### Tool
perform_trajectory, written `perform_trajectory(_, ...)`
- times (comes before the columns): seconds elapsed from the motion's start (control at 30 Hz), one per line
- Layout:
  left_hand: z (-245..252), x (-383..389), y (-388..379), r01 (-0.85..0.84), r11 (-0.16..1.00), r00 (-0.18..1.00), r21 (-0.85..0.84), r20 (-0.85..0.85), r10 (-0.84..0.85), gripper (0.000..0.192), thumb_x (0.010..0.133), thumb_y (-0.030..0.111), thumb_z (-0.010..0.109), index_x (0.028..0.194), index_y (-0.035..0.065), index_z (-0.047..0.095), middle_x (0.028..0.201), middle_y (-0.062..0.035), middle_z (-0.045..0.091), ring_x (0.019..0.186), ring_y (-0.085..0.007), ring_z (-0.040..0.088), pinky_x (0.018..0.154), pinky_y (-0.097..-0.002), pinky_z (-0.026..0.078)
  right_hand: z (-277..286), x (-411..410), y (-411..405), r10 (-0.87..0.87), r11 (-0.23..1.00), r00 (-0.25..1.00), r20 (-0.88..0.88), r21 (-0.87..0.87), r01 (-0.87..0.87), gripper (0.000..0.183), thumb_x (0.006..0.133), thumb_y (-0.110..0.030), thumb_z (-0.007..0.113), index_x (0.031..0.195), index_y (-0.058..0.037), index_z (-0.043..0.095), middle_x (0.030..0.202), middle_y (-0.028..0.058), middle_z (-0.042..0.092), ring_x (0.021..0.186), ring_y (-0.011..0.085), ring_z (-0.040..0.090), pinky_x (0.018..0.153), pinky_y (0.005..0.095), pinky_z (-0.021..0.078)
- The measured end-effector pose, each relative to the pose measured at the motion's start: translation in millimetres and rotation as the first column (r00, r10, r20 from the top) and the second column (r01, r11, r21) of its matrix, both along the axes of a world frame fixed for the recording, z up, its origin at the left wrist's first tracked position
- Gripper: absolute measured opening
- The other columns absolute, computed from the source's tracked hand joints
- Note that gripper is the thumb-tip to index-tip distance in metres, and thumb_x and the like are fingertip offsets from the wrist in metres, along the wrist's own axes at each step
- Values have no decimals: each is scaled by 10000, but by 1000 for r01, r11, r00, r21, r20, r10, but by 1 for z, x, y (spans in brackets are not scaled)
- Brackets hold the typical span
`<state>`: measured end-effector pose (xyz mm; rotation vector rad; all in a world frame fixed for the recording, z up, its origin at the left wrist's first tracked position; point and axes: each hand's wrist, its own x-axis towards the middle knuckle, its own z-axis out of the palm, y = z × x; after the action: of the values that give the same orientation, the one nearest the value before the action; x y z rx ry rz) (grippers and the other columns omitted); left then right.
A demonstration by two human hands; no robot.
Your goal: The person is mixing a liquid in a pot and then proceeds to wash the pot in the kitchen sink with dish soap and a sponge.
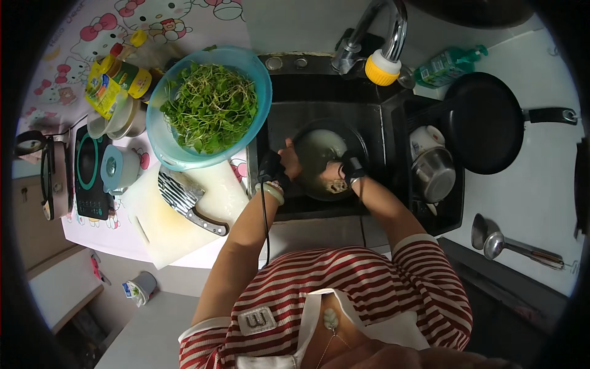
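Note:
A dark round pan (309, 131) stands in the black sink (281, 115) with cloudy water in it. My left hand (290, 160) is at the pan's left rim, thumb raised; its grip is partly hidden. Inside the pan, my right hand (331, 171) is bent down into the water, fingers not clearly seen. Just below it a brown and pale patterned piece (337, 186) shows; whether my fingers hold it I cannot tell. Both wrists wear black straps.
Left of the sink are a blue basin (156, 143) of leafy greens and a cleaver (184, 196) on a cutting board (170, 244). The faucet (382, 68) stands behind. At right are a rack with a steel bowl (433, 175) and a frying pan (484, 122).

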<state>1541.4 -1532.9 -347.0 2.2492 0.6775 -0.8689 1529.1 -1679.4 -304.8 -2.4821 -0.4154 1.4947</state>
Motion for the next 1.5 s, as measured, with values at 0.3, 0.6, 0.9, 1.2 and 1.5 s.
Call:
perform_trajectory(0.3, -4, -3, -30, 298, 935, 888, 194, 303, -346, 702, 584, 24, 627, 1178, 100, 261, 861, -213, 503, 677, -349, 542, 492, -403, 471, -165, 21, -90, 20, 991, 694, 720, -109, 84, 498, 754, -241, 481, 1179, -4, 377, 766, 101, 612, 550, 202, 557, 491, 346, 413)
perform_trajectory(0.6, 4, -17, 12, 313, 939, 933, 142, 137, -332, 623, 739, 74, 445, 1283, 115, 145, 1027, -247, 473, 912, -344, 507, 730, -397, 432, -197, 23, -46, -38, 912, 711, 702, -266, 312, 317, 761, -203, 423, 991, 12, 458, 701, 131, 576, 566, 237, 546, 480, 362, 414)
perform_trajectory(0.9, 0, 3, -39, 228, 958, 952, -176, 248, -181, 710, 713, 585, 417, 1154, 28, 391, 1191, -227, 359, 1042, -456, 362, 769, -626, 310, -260, 27, -161, 503, 685, 629, 593, -717, 128, 621, 756, -230, 416, 1269, -10, 145, 736, 169, 576, 570, 278, 546, 462, 448, 399)
perform_trajectory(1.2, 73, -6, 1, 550, 820, 815, 159, 113, -568, 606, 732, 117, 418, 1272, 15, 164, 945, -243, 534, 845, -340, 546, 723, -383, 435, -117, 42, -51, -169, 854, 908, 382, -403, 329, 571, 746, -263, 403, 1271, -117, 230, 913, 159, 585, 773, 302, 588, 575, 490, 441)
perform_trajectory(1.5, 1, -1, -22, -203, 963, 975, -178, 50, 215, 747, 698, 628, 401, 1101, -1, 429, 1167, -238, 379, 1020, -393, 422, 823, -493, 373, -150, 27, -83, -13, 939, 920, 391, -311, 145, 335, 710, -273, 498, 994, -99, 460, 753, 101, 599, 672, 255, 586, 545, 404, 454)
